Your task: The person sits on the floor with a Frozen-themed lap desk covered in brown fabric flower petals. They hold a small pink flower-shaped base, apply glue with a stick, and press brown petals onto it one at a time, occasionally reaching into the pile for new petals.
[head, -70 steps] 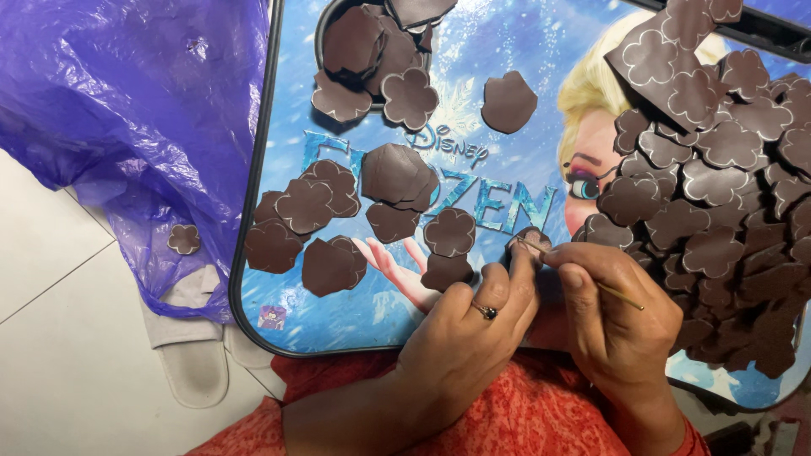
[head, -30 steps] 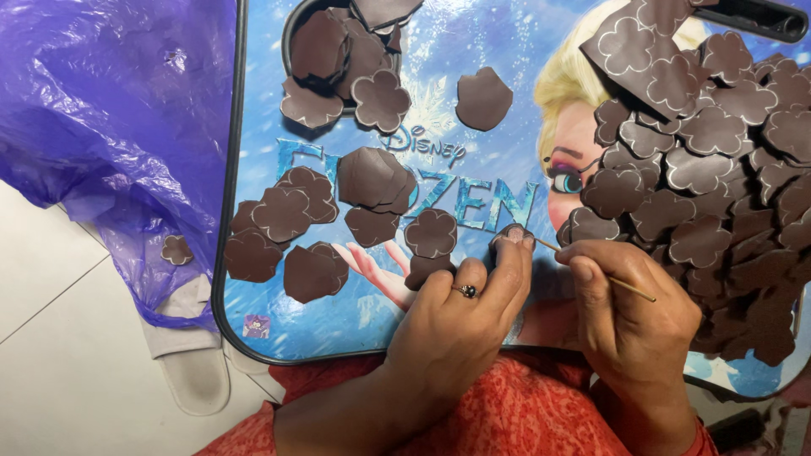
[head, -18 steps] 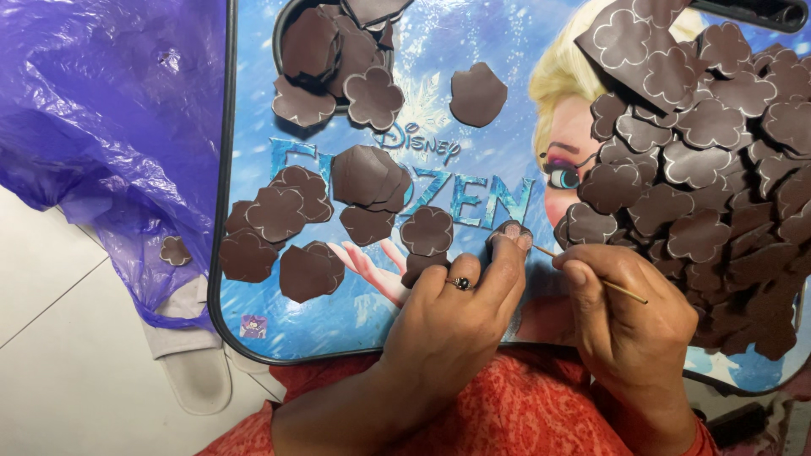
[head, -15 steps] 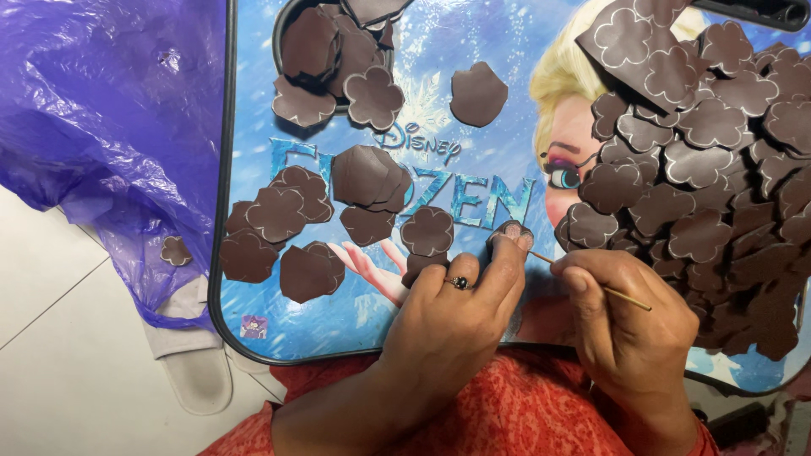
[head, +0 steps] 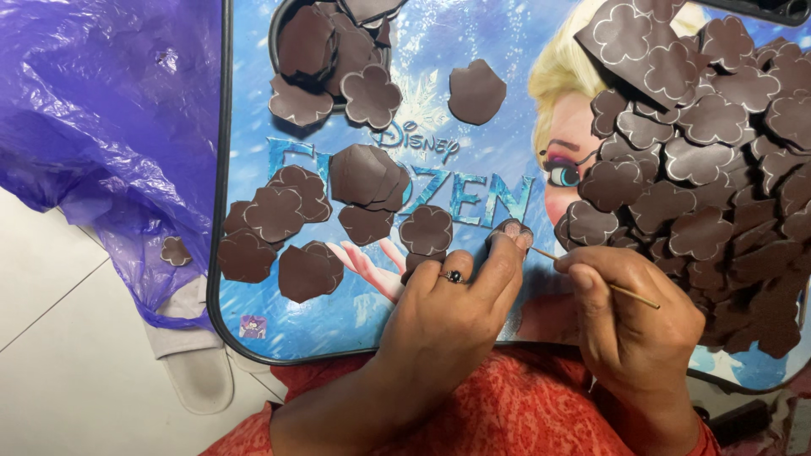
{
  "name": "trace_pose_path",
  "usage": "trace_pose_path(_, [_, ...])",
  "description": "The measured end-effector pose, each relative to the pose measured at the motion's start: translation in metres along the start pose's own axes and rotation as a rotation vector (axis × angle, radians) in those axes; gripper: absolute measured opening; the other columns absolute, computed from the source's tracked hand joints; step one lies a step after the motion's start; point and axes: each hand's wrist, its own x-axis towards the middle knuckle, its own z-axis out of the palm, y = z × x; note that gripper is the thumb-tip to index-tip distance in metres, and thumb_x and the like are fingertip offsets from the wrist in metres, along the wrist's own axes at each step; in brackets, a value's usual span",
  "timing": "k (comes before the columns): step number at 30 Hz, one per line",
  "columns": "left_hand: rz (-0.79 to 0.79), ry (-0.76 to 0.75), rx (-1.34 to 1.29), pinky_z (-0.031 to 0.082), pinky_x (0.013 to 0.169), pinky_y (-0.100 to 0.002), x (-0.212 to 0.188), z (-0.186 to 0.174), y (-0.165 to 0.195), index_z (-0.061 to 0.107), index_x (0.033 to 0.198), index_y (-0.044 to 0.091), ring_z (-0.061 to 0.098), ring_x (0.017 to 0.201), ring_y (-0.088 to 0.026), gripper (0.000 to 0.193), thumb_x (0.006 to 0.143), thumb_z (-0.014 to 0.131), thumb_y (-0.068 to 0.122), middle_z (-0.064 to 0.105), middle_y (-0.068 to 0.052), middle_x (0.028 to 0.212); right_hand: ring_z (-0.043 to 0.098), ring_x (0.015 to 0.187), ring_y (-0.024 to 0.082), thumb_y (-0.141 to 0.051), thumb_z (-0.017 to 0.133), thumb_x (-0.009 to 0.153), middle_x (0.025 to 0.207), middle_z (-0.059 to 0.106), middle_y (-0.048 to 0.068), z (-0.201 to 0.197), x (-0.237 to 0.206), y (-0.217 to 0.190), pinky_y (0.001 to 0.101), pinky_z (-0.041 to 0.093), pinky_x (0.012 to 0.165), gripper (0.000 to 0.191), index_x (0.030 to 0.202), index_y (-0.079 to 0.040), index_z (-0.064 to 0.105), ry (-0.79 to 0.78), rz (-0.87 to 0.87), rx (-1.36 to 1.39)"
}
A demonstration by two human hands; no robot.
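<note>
My left hand [head: 452,308], with a ring on one finger, presses its fingertips on a small brown flower-shaped foam piece [head: 509,228] lying on a blue cartoon-printed lap tray [head: 355,312]. My right hand [head: 629,312] grips a thin wooden stick [head: 625,290] whose tip points at that piece. Loose brown flower cutouts [head: 338,211] lie scattered in the tray's middle. A big heap of the same cutouts [head: 701,152] covers the right side.
A dark round bowl [head: 334,51] with more brown pieces sits at the tray's top. Purple plastic sheeting [head: 101,127] lies left of the tray, with one stray cutout [head: 176,250] on it. White floor tiles [head: 76,371] and orange clothing [head: 507,414] are below.
The view has shifted slightly. Both hands stay on the same small piece, with the stick moving a little at its edge.
</note>
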Motion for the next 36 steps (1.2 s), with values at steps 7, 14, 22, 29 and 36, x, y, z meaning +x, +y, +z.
trace_pose_path(7, [-0.013, 0.072, -0.161, 0.041, 0.07, -0.031, 0.009, 0.003, -0.012, 0.07, 0.13, 0.008, 0.055, 0.086, -0.016, 0.036, 0.095, 0.062, 0.015, 0.063, 0.003, 0.117, 0.065, 0.071, 0.016, -0.007, 0.066, 0.104, 0.089, 0.07, 0.008, 0.001, -0.001, -0.004, 0.028, 0.05, 0.066, 0.007, 0.1, -0.002, 0.069, -0.035, 0.036, -0.015])
trace_pose_path(14, [-0.027, 0.108, -0.207, 0.041, 0.069, -0.033, 0.01, 0.003, -0.015, 0.071, 0.127, 0.01, 0.055, 0.083, -0.017, 0.034, 0.095, 0.062, 0.014, 0.065, 0.003, 0.117, 0.069, 0.078, 0.018, -0.005, 0.065, 0.104, 0.092, 0.071, 0.009, 0.0, -0.004, -0.004, 0.0267, 0.054, 0.07, 0.006, 0.101, -0.001, 0.066, -0.049, -0.02, 0.017])
trace_pose_path(22, [-0.026, 0.072, -0.281, 0.043, 0.07, -0.033, 0.011, -0.001, -0.02, 0.07, 0.126, 0.01, 0.057, 0.084, -0.017, 0.033, 0.094, 0.063, 0.014, 0.065, 0.003, 0.114, 0.071, 0.083, 0.019, -0.005, 0.066, 0.103, 0.094, 0.072, 0.009, 0.002, -0.007, -0.003, 0.0272, 0.056, 0.073, 0.003, 0.102, -0.002, 0.065, -0.062, -0.076, 0.038])
trace_pose_path(29, [-0.035, 0.073, -0.311, 0.043, 0.071, -0.033, 0.012, -0.003, -0.021, 0.07, 0.125, 0.01, 0.058, 0.084, -0.016, 0.032, 0.094, 0.063, 0.012, 0.065, 0.003, 0.115, 0.072, 0.081, 0.019, -0.004, 0.067, 0.102, 0.095, 0.073, 0.009, 0.005, -0.005, -0.001, 0.0284, 0.056, 0.074, 0.003, 0.104, -0.002, 0.065, -0.063, -0.086, 0.054])
trace_pose_path(36, [-0.038, 0.071, -0.301, 0.043, 0.071, -0.033, 0.012, -0.002, -0.021, 0.07, 0.125, 0.011, 0.059, 0.084, -0.016, 0.031, 0.095, 0.062, 0.013, 0.065, 0.003, 0.113, 0.072, 0.083, 0.022, -0.003, 0.067, 0.1, 0.094, 0.072, 0.009, 0.006, -0.008, -0.001, 0.0312, 0.056, 0.075, 0.003, 0.102, -0.002, 0.065, -0.068, -0.104, 0.031])
